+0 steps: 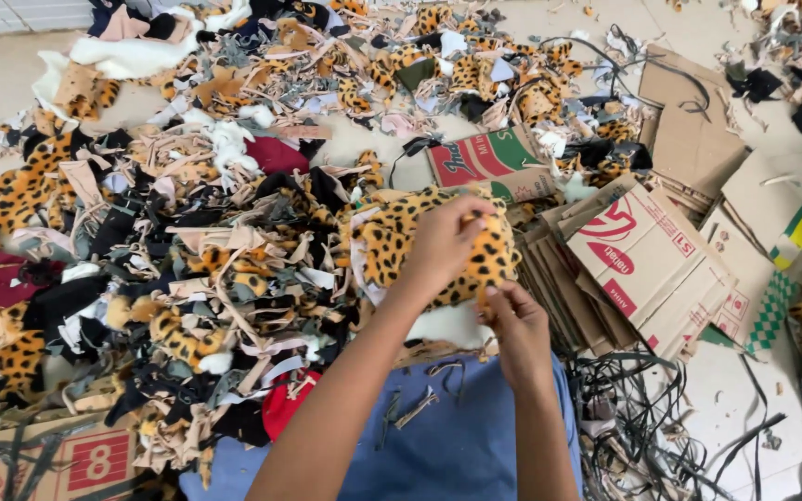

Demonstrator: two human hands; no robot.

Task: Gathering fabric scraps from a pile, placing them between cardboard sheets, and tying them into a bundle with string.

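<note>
Both hands meet on a leopard-print plush piece [420,243], lifted clear of the scrap heap [206,260] and held just above the blue cloth [457,436] over the lap, seemingly so it can be worked close to the eyes. The left hand [445,243] lies over its top, fingers curled and clamped on the fabric, steadying it. The right hand [515,327] comes from below, fingertips pinched on the lower right edge, nearly closed. Flattened cardboard boxes [647,269] are stacked at right, black straps [642,417] tangle near right, and more offcuts spread far and left.
</note>
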